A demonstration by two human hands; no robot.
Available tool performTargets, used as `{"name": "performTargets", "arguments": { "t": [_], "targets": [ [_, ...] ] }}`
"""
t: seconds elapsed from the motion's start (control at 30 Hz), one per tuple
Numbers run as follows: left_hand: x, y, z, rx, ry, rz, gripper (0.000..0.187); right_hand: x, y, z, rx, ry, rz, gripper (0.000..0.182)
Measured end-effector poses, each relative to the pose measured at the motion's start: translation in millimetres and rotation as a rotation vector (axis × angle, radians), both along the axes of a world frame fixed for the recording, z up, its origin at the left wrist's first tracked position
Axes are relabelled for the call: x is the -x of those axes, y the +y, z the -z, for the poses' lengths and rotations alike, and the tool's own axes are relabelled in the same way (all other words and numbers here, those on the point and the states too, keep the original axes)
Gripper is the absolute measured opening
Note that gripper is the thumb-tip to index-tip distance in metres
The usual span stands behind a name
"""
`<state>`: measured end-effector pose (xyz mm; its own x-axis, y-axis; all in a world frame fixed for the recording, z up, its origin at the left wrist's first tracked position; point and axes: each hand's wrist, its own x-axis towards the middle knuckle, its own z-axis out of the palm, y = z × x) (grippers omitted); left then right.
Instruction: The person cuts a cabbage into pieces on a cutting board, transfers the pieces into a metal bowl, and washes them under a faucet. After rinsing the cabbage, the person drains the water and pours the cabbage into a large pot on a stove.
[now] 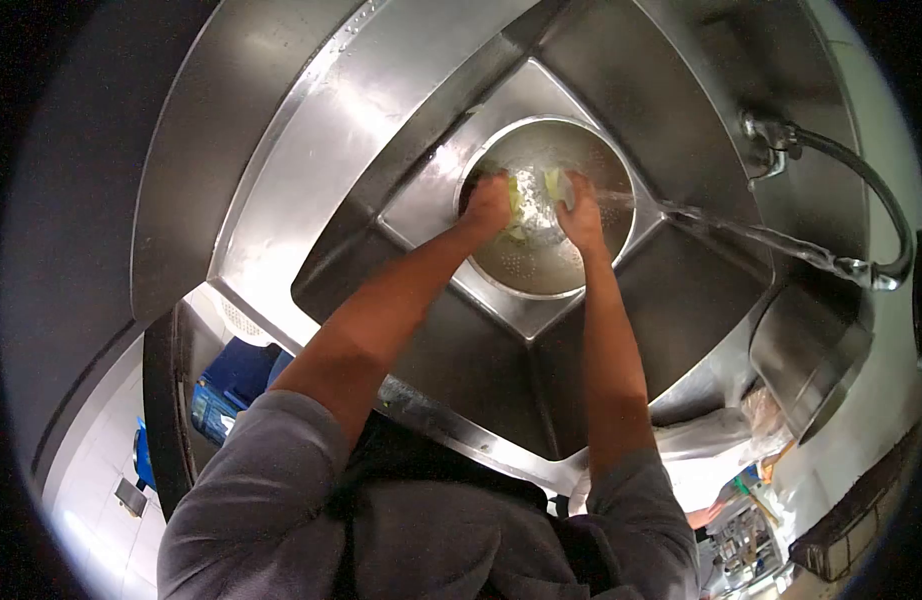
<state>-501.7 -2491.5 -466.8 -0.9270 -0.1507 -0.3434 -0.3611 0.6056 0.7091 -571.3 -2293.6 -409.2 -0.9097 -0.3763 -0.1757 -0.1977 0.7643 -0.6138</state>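
Both hands are down inside a round metal colander [519, 264] that sits on the sink floor, with water in it. My left hand [489, 203] is at the left side of the colander, its fingers curled against a pale green leaf piece [515, 200]. Opposite it, my right hand [580, 210] has its thumb and fingers around another pale green leaf piece [554, 184]. Motion blurs the fingertips a little, and glare on the water hides part of what lies between the hands.
A stream of water [771, 238] runs from the bent tap [886, 272] on the right into the colander. The deep steel sink [671, 80] surrounds it. A large metal pot [813, 350] stands at the right edge. Behind, at lower right, is another person's white garment [706, 450].
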Motion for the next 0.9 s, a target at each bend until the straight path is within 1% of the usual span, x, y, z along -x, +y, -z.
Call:
{"name": "performTargets", "arguments": {
  "t": [0.03, 0.07, 0.1, 0.17, 0.2, 0.27, 0.3, 0.33, 0.37, 0.4, 0.5, 0.57, 0.63, 0.67, 0.73, 0.77, 0.8, 0.83, 0.87, 0.9],
  "targets": [
    [-1.3, 5.1, 15.1, -0.045, 0.032, -0.020, 0.028, 2.5, -10.2, 10.4, -0.036, -0.007, -0.052, 0.037],
    [-2.6, 12.0, 29.5, 0.050, -0.042, 0.043, 0.033, -5.4, -16.6, 21.1, -0.039, 0.016, -0.111, 0.042],
    [-2.4, 15.8, 26.7, -0.050, -0.101, 0.032, 0.029, -13.2, -23.0, 31.9, -0.040, 0.041, -0.169, 0.047],
    [1.7, 20.1, 6.5, -0.253, -0.213, 0.007, 0.025, -46.2, -21.8, 92.3, 0.015, -0.005, -0.174, 0.055],
    [-4.0, 23.4, 15.6, -0.227, -0.128, -0.065, 0.024, -53.5, -22.7, 87.4, 0.068, -0.102, -0.134, 0.052],
    [-16.2, 15.4, 30.3, -0.275, -0.271, 0.090, 0.024, -74.7, -15.2, 67.1, 0.172, -0.289, -0.051, 0.047],
    [-20.5, 11.8, 31.6, -0.300, -0.343, 0.171, 0.024, -82.8, -8.1, 52.8, 0.095, -0.296, -0.019, 0.045],
    [-16.8, 9.3, 15.5, -0.099, -0.341, 0.327, 0.022, -87.7, -1.1, 38.0, 0.020, -0.298, 0.012, 0.043],
    [-11.7, 10.1, -7.2, -0.010, -0.223, 0.257, 0.022, -92.0, 5.3, 28.2, -0.054, -0.303, 0.040, 0.041],
    [-9.2, 13.3, -25.8, 0.077, -0.107, 0.185, 0.022, -99.1, 16.3, 33.8, -0.102, -0.245, 0.038, 0.044],
    [-13.3, 14.9, -15.3, -0.050, -0.024, 0.198, 0.022, -126.1, -2.5, 57.5, 0.260, -0.215, 0.269, 0.052],
    [-17.4, 7.9, -11.8, -0.092, 0.053, 0.615, 0.022, -128.9, -22.5, 71.0, 0.101, -0.288, 0.256, 0.064],
    [-19.9, 13.4, 0.5, -0.175, -0.155, 0.524, 0.029, -119.2, -53.7, 57.3, 0.270, -0.359, 0.363, 0.079],
    [-18.8, 13.8, 4.8, -0.212, -0.259, 0.480, 0.034, -113.3, -52.3, 73.1, 0.461, -0.278, 0.299, 0.071],
    [-1.8, 13.0, -21.7, -0.384, -0.428, 0.351, 0.033, -111.8, -52.5, 82.1, 0.646, -0.421, 0.457, 0.060],
    [9.9, 9.8, -31.2, -0.468, -0.505, 0.283, 0.033, -104.9, -58.2, 62.1, 0.791, -0.481, 0.536, 0.051],
    [6.0, 7.2, -5.5, -0.520, -0.342, 0.263, 0.028, -97.2, -64.9, 39.4, 0.938, -0.533, 0.620, 0.043],
    [1.9, 4.7, 20.4, -0.563, -0.178, 0.251, 0.026, -85.2, -64.2, 17.6, 0.932, -0.543, 0.578, 0.042],
    [24.7, 6.1, -25.8, -0.508, -0.287, 0.141, 0.021, -70.5, -57.5, 3.9, 0.927, -0.551, 0.536, 0.041],
    [42.3, 10.3, -57.1, -0.450, -0.389, 0.032, 0.020, -55.2, -51.1, -4.2, 0.924, -0.555, 0.491, 0.040]
  ]
}}
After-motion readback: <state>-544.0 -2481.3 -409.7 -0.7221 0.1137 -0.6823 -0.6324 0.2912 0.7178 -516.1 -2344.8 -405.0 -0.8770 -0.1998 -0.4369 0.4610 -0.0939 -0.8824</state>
